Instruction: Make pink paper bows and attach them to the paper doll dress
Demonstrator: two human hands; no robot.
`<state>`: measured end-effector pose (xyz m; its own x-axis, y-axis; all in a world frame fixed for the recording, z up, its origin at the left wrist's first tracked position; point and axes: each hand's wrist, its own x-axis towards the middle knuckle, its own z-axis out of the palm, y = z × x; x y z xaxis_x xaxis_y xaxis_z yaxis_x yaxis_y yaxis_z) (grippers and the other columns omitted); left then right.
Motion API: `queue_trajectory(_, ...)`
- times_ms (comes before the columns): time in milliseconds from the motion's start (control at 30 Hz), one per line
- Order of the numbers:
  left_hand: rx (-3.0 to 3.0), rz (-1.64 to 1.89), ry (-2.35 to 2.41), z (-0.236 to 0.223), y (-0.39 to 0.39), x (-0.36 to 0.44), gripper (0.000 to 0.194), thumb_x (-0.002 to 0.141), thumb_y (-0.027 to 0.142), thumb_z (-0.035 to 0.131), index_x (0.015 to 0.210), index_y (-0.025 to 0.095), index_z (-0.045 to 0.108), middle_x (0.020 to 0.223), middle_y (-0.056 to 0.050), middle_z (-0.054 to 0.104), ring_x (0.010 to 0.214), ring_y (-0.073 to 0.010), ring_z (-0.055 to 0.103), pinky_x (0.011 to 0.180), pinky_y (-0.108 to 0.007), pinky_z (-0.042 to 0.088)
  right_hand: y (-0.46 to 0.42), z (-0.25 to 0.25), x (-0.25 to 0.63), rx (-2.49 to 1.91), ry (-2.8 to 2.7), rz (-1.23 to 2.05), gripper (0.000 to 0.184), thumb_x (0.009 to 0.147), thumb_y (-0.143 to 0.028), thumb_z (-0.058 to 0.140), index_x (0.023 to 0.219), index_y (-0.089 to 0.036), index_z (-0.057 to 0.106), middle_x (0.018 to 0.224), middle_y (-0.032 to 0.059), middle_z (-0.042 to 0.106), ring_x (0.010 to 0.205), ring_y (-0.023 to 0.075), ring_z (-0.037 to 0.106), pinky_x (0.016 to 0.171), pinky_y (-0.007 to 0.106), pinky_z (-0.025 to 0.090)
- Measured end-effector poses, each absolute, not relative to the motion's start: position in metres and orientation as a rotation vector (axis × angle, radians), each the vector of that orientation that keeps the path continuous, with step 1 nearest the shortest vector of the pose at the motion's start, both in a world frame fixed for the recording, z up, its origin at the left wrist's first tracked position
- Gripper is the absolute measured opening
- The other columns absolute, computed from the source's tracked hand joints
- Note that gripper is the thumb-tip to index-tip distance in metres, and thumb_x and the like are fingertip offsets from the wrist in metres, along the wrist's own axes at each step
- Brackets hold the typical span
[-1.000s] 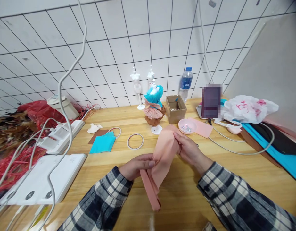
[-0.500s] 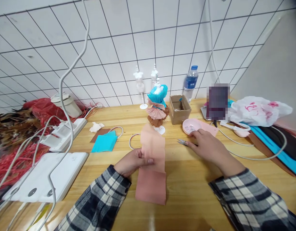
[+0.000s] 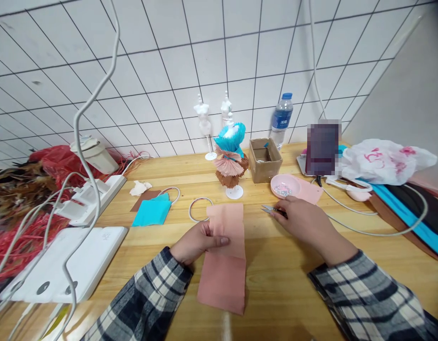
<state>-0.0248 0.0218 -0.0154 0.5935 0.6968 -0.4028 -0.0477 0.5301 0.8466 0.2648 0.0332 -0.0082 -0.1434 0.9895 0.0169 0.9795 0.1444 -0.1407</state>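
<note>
My left hand [image 3: 201,241] pinches a long pink crepe paper strip [image 3: 224,279] between thumb and fingers, its upper part lighter than its lower part. Small scissors [image 3: 267,209] with metal blades and a dark handle lie under my right hand [image 3: 304,222], whose fingers close on the handle. Just beyond that hand is a pink bowl [image 3: 276,181] with small shiny bits in it. A mini dress form [image 3: 230,130] wearing blue, pink and brown pleated paper stands past the strip. Beside the strip lies a thin ring [image 3: 190,208].
Two bare white dress forms [image 3: 205,124] stand by the tiled wall. A cardboard box [image 3: 264,168] and a water bottle [image 3: 281,118] are at the back. Blue paper [image 3: 151,211] lies left. A white charging box [image 3: 62,260] with cables takes the left edge; a plastic bag [image 3: 386,158] sits right.
The strip's raised upper end has come down toward me, uncovering the dress form's base and more of the ring. My right hand has moved from the bowl's edge onto the scissors' handle.
</note>
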Motion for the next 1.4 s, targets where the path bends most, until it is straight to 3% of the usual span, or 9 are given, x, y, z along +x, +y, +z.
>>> queue_trajectory(167,0.884,0.545,0.840,-0.014,0.021,-0.023,0.027,0.069,0.022,0.079,0.093,0.012,0.072,0.095,-0.010,0.075,0.082,-0.0178,0.070,0.078,-0.026,0.053,0.036,-0.021,0.265,-1.993,-2.315,0.173,0.014,0.086,-0.027,0.052,0.088,-0.019,0.063,0.092,0.0111,0.066,0.090,0.0259,0.061,0.066,0.032,0.038)
queue_trajectory(300,0.860,0.609,0.790,-0.016,0.019,-0.021,0.032,0.075,0.026,0.075,0.103,0.012,0.070,0.099,-0.012,0.075,0.088,-0.0196,0.070,0.082,-0.029,0.052,0.036,-0.023,0.256,-1.743,-2.255,0.330,0.014,0.090,-0.024,0.044,0.084,-0.019,0.055,0.091,0.0106,0.065,0.089,0.0246,0.060,0.076,0.034,0.041)
queue_trajectory(433,0.857,0.647,0.810,-0.019,0.020,-0.022,0.032,0.076,0.029,0.073,0.102,0.011,0.070,0.097,-0.012,0.075,0.086,-0.0195,0.070,0.081,-0.029,0.052,0.029,-0.018,0.242,-1.467,-2.023,0.881,0.011,0.092,-0.023,0.037,0.099,-0.022,0.045,0.092,0.0040,0.069,0.069,0.0153,0.060,0.066,0.027,0.043)
queue_trajectory(567,0.887,0.617,0.845,-0.020,0.020,-0.024,0.030,0.073,0.028,0.076,0.097,0.011,0.071,0.095,-0.011,0.075,0.085,-0.0193,0.069,0.080,-0.028,0.051,0.024,-0.014,0.236,-1.417,-2.036,1.204,0.008,0.087,-0.026,0.045,0.092,-0.022,0.051,0.070,-0.0038,0.065,0.057,0.0127,0.052,0.055,0.023,0.036)
queue_trajectory(733,0.940,0.595,0.829,-0.015,0.018,-0.019,0.034,0.073,0.031,0.075,0.103,0.014,0.071,0.099,-0.009,0.074,0.094,-0.0223,0.068,0.084,-0.031,0.050,0.021,-0.014,0.233,-1.440,-2.009,1.192,0.054,0.095,-0.054,0.026,0.071,-0.019,0.058,0.067,0.0013,0.059,0.064,0.0154,0.052,0.059,0.025,0.037)
queue_trajectory(800,0.959,0.598,0.859,-0.013,0.017,-0.017,0.032,0.072,0.032,0.077,0.098,0.015,0.072,0.096,-0.007,0.075,0.095,-0.0230,0.067,0.085,-0.032,0.050,0.021,-0.016,0.230,-1.532,-2.009,1.190,0.064,0.095,-0.060,0.019,0.065,-0.018,0.057,0.061,0.0021,0.057,0.059,0.0160,0.051,0.057,0.026,0.035)
queue_trajectory(933,0.962,0.606,0.910,-0.014,0.016,-0.015,0.026,0.068,0.033,0.079,0.087,0.016,0.074,0.087,-0.005,0.076,0.089,-0.0214,0.068,0.081,-0.029,0.050,0.021,-0.021,0.223,-1.619,-2.064,1.180,0.065,0.095,-0.059,0.018,0.061,-0.019,0.056,0.059,0.0026,0.057,0.057,0.0163,0.051,0.056,0.027,0.032)
queue_trajectory(1233,0.954,0.593,0.895,-0.015,0.017,-0.016,0.030,0.070,0.033,0.078,0.094,0.016,0.073,0.088,-0.006,0.076,0.083,-0.0197,0.068,0.075,-0.028,0.050,0.021,-0.020,0.225,-1.514,-2.015,1.208,0.062,0.096,-0.056,0.021,0.063,-0.018,0.056,0.059,0.0020,0.055,0.057,0.0149,0.049,0.055,0.025,0.033)
queue_trajectory(1400,0.974,0.566,0.903,-0.013,0.017,-0.016,0.025,0.071,0.033,0.077,0.087,0.015,0.074,0.094,-0.007,0.076,0.082,-0.0191,0.068,0.072,-0.026,0.050,0.021,-0.023,0.224,-1.500,-2.039,1.227,0.061,0.096,-0.056,0.021,0.062,-0.018,0.055,0.060,0.0021,0.057,0.058,0.0147,0.049,0.056,0.026,0.034)
